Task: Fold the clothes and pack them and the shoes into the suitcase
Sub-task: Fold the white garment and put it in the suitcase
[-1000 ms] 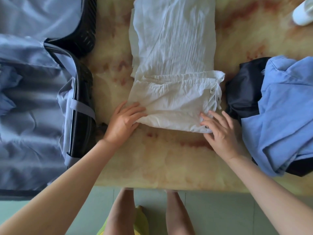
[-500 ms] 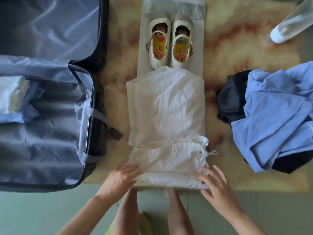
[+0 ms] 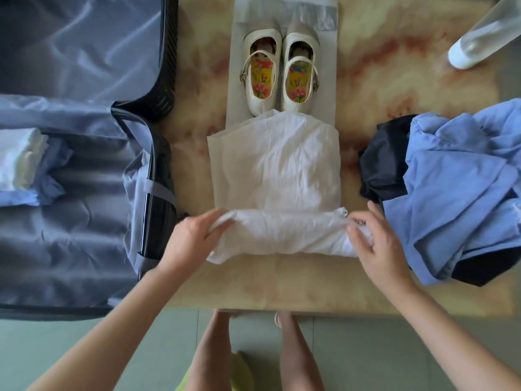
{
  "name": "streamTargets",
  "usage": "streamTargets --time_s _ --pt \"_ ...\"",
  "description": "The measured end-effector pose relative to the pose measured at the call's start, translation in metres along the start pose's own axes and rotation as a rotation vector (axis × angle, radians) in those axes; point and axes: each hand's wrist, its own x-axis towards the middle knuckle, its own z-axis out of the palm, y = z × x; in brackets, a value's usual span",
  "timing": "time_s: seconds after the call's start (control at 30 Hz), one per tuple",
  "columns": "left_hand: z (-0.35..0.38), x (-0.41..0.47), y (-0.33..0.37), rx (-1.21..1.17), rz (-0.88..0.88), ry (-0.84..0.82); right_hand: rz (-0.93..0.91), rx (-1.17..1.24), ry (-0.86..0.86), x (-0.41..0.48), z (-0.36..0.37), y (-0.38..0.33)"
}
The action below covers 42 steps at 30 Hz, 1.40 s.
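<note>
A white garment (image 3: 276, 170) lies flat in the middle of the table, its near end rolled into a thick band. My left hand (image 3: 189, 241) grips the band's left end and my right hand (image 3: 375, 244) grips its right end. A pair of cream shoes (image 3: 279, 77) with flowered insoles stands on a grey bag just beyond the garment. The open suitcase (image 3: 158, 176) sits at the left, with folded white and blue clothes (image 3: 25, 167) inside its near half.
A heap of blue cloth (image 3: 462, 187) over a dark garment (image 3: 383, 165) lies at the right of the table. A clear bottle with a white cap (image 3: 476, 40) stands at the far right. The table's near edge (image 3: 282, 306) runs just behind my hands.
The view tilted up and the shoes came into sight. Both hands went from resting flat on the folded near end to gripping it, and that end has been rolled further forward.
</note>
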Motion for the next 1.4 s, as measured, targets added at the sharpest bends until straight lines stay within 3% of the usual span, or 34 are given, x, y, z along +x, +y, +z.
streamTargets --time_s 0.17,0.47,0.63,0.97,1.3,1.4 --pt "-0.001 0.092 0.005 -0.058 -0.221 0.060 0.081 -0.024 0.084 0.089 0.004 -0.008" --pt "-0.003 0.190 0.001 0.067 -0.307 0.149 0.210 -0.152 0.107 0.200 0.016 0.009" --pt "0.004 0.195 -0.008 -0.106 -0.416 0.186 0.247 -0.095 0.131 0.212 0.029 0.018" --pt "0.012 0.188 -0.013 -0.267 -0.398 0.290 0.218 0.103 0.133 0.203 0.024 0.022" --pt "0.009 0.199 -0.017 -0.280 -0.463 0.271 0.284 0.073 0.136 0.211 0.033 0.030" --pt "0.009 0.186 -0.014 -0.361 -0.521 0.280 0.183 -0.059 0.242 0.196 0.034 0.031"
